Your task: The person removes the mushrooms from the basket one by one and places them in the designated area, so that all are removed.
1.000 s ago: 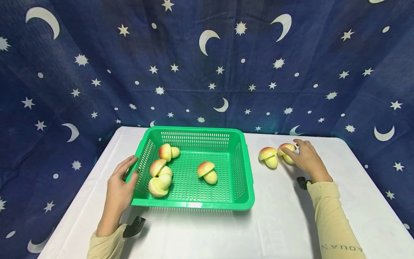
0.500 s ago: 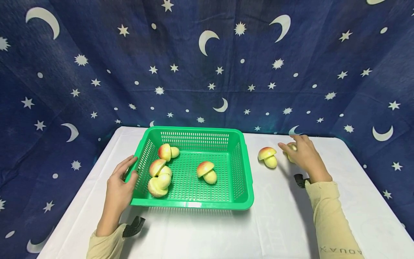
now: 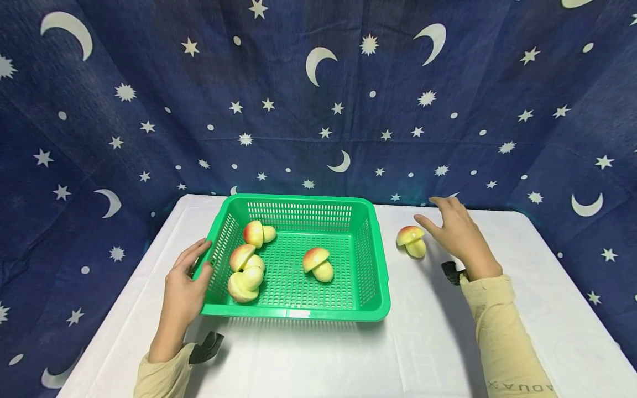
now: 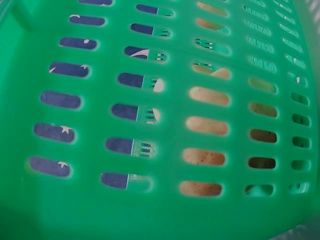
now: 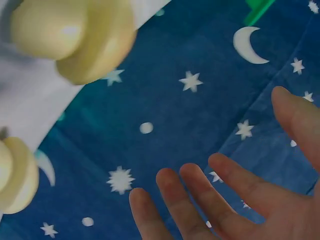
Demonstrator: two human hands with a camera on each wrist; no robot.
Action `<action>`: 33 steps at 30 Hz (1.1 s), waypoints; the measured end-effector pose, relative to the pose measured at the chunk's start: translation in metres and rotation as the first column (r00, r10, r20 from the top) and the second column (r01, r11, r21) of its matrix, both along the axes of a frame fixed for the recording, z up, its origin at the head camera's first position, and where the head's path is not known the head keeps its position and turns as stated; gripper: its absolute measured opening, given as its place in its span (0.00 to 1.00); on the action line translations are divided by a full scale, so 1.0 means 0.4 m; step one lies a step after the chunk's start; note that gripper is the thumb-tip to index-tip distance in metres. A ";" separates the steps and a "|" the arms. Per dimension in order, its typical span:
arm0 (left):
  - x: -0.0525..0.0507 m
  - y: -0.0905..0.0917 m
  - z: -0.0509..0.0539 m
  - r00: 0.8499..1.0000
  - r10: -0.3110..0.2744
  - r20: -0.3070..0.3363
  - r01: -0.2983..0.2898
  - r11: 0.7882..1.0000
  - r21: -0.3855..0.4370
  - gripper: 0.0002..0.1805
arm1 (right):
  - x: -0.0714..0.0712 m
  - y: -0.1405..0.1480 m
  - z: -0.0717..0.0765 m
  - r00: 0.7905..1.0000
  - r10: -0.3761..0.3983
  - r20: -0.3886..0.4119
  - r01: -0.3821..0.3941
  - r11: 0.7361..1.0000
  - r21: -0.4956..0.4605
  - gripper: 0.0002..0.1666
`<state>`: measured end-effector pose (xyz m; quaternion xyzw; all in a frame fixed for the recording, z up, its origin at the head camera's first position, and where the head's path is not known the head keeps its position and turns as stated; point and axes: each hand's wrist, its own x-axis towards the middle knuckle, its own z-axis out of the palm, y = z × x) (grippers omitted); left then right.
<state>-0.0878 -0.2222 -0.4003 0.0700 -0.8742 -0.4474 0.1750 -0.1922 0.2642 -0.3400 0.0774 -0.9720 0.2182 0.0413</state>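
Four mushrooms (image 3: 316,258) inside one basket (image 3: 298,314), two outside — right hand (image 3: 457,235) wide, left hand (image 3: 184,287) spread against the rim (image 3: 219,221).

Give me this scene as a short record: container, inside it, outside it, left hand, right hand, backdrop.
Container: green basket on a white-covered table
Inside: three mushrooms grouped at the left, one lone mushroom right of centre
Outside: nearer mushroom right of the basket; farther mushroom seen only in the right wrist view
Left hand: fingers touching the basket's left rim
Right hand: fingers spread, holding nothing, beside the nearer mushroom
Backdrop: dark blue cloth with pale moons and stars
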 end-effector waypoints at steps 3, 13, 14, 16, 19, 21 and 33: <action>0.000 0.000 0.001 1.000 -0.002 0.005 0.002 1.000 0.004 0.24 | 0.003 -0.022 0.012 1.000 0.016 -0.008 -0.016 1.000 -0.001 0.43; 0.000 0.003 0.003 1.000 0.008 0.030 -0.008 1.000 -0.001 0.24 | 0.010 -0.095 0.039 0.995 0.090 -0.046 -0.090 0.996 0.016 0.40; 0.000 0.003 0.003 0.999 0.008 0.033 -0.008 1.000 -0.001 0.24 | 0.011 -0.102 0.041 0.994 0.095 -0.048 -0.094 0.995 0.021 0.40; 0.002 0.003 0.006 0.999 0.006 0.038 -0.006 1.000 0.000 0.24 | 0.014 -0.115 0.044 0.993 0.103 -0.058 -0.102 0.994 0.030 0.39; 0.003 0.002 0.007 0.999 0.005 0.044 -0.005 1.000 0.000 0.24 | 0.018 -0.135 0.045 0.990 0.119 -0.079 -0.116 0.993 0.038 0.38; 0.003 0.002 0.007 0.999 0.004 0.043 -0.004 1.000 -0.001 0.24 | 0.022 -0.148 0.044 0.988 0.129 -0.085 -0.126 0.991 0.041 0.37; 0.004 0.003 0.008 1.000 -0.002 0.028 0.002 1.000 -0.004 0.24 | 0.044 -0.212 0.052 0.987 0.161 -0.030 -0.159 0.986 0.056 0.38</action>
